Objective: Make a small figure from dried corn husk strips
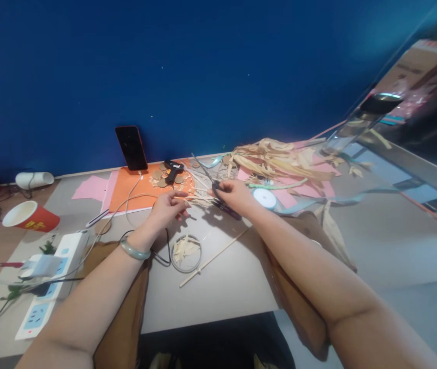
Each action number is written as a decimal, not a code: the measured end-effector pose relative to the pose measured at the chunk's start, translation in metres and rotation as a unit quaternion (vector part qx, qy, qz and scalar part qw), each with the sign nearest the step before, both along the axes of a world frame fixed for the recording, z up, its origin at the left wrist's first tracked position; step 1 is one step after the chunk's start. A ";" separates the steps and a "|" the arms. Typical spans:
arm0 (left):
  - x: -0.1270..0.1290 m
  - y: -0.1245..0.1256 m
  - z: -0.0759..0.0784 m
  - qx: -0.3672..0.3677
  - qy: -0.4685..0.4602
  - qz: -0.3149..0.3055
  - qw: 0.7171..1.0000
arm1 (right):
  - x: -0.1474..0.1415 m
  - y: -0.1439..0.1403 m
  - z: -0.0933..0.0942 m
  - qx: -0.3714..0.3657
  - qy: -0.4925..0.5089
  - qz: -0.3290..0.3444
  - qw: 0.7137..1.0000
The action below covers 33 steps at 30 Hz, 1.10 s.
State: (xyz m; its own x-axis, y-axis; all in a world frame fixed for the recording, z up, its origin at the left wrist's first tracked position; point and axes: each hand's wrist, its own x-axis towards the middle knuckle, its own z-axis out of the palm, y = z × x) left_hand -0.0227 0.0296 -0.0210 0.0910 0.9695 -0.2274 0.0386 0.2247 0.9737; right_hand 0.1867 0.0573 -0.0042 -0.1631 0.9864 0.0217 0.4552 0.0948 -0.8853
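- One bunch of pale strips (202, 201) lies on the table (211, 297), between both hands.
- Right hand (236, 196) grasps scissors (215, 186) — blades pointing away.
- Left hand (168, 209) curls beside the strips — whether gripping, I cannot tell.
- Beyond: glue gun (174, 172).
- Nearer: ring (200, 252), stick (214, 257).

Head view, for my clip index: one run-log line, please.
right hand: holding scissors | left hand: at pale strips | glue gun: among brown discs
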 end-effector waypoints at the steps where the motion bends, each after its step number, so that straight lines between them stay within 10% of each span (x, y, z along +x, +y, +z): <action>1: 0.001 0.000 -0.001 -0.001 0.004 -0.004 1.000 | 0.000 0.000 0.001 0.005 0.014 -0.021 1.000; 15: -0.012 0.018 -0.042 0.249 0.321 0.026 0.913 | -0.006 0.007 -0.018 0.018 -0.072 0.052 0.996; 24: -0.002 0.013 -0.037 0.260 0.407 -0.099 0.870 | -0.021 0.004 -0.030 0.032 -0.126 0.107 0.986; 33: -0.003 0.010 -0.029 0.233 0.494 -0.089 0.833 | -0.020 0.018 -0.039 0.055 -0.091 0.088 0.990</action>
State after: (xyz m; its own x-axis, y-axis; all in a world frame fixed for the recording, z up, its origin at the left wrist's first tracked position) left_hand -0.0258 0.0396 -0.0503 0.2345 0.9645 0.1212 0.8654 -0.2639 0.4259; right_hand 0.1668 0.0753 -0.0433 -0.3434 0.9357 0.0812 0.5745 0.2776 -0.7699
